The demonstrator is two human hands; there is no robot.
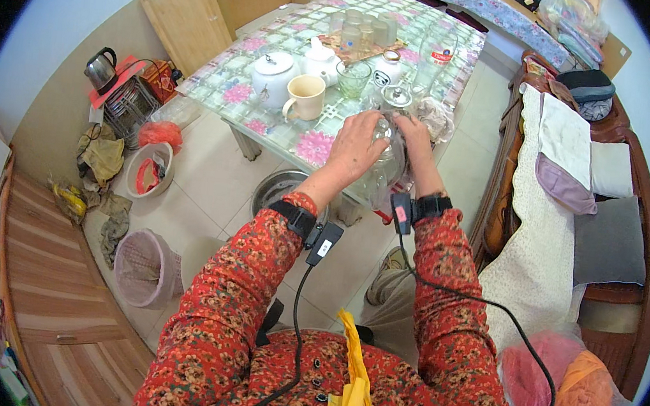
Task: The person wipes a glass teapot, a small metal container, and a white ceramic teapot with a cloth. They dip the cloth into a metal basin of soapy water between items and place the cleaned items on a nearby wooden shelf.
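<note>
At the table's near right corner, my left hand [358, 146] lies on a clear glass pitcher [385, 165], thumb and fingers around its upper part. On the pitcher's far right side, my right hand [414, 143] rests with its fingers near the left fingertips. What is under the fingers is partly hidden. Just beyond stands a glass vessel with a knobbed lid [397, 96], beside a crumpled cloth [434, 118]. To the left are a cream mug [304, 98], a white lidded pot [274, 81], a white teapot [321, 60], a green-tinted glass [352, 80] and a white jar with a panda print [388, 68].
Several glasses [366, 35] stand on a tray farther back on the table [207, 89], with a tall glass vessel [434, 61] to the right. A metal basin [270, 189] and a pink basket [145, 268] are on the floor. A wooden sofa [645, 169] lines the right side.
</note>
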